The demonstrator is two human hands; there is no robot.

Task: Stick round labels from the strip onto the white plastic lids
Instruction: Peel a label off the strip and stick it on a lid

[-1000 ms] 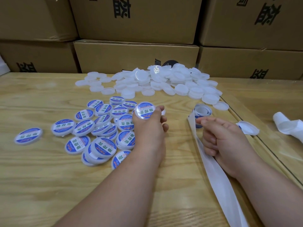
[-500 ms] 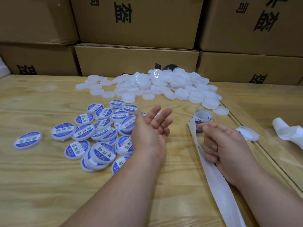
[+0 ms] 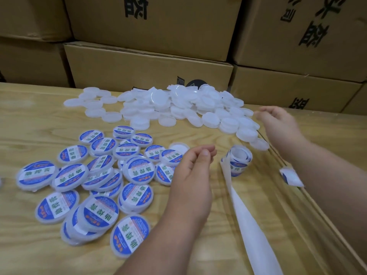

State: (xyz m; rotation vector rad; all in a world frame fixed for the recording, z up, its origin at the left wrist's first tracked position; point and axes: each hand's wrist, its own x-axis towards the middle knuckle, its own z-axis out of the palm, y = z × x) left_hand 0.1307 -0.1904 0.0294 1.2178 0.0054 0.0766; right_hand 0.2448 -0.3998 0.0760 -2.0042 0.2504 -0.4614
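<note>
- Centrally, the label strip [image 3: 239, 159] sits on the wooden surface [image 3: 29, 120] as a small loose roll, blue-printed round labels showing on its coils; its white backing tail [image 3: 256, 245] runs from the roll toward the near edge of the view.
- Just left of the roll, the left hand [image 3: 195, 175] hovers over the surface with fingers loosely curled and the thumb tip near the forefinger; nothing shows between them.
- Beyond the left hand's fingertips a single bare lid [image 3: 179, 147] lies rim-up among the labelled ones.
- Left of that hand, the labelled lids [image 3: 103, 179] are spread in an overlapping cluster, each with a blue-and-white round label on top.
- Farther back, the plain white lids [image 3: 178, 108] form a wide heap reaching almost to the boxes.
- At the heap's right end the right hand [image 3: 278, 126] is raised and motion-blurred; whether it pinches anything I cannot tell.
- Beside the right forearm a small white scrap with a blue edge [image 3: 291, 176] lies on the surface.
- Behind everything, stacked cardboard boxes [image 3: 151, 64] with black printed characters line the back.
</note>
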